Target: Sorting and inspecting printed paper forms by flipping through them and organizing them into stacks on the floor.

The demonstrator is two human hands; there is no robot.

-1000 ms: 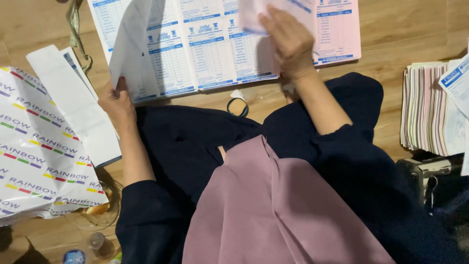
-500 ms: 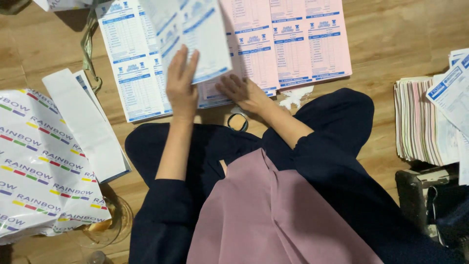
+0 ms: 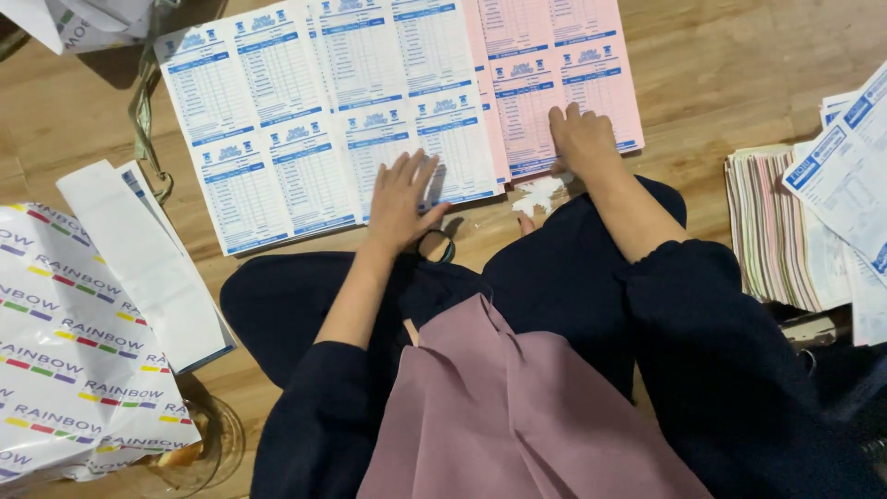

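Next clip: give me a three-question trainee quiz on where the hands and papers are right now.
1. True or false: the left hand lies flat on the white sheet of forms.
2. What does the right hand press on?
A. the pink sheet of forms
B. the stack of papers
C. the wrapped ream of paper
3. Fill in: the crumpled white scrap lies on the wooden ____, just below the right hand.

Key: 1 true; 2 A; 3 floor.
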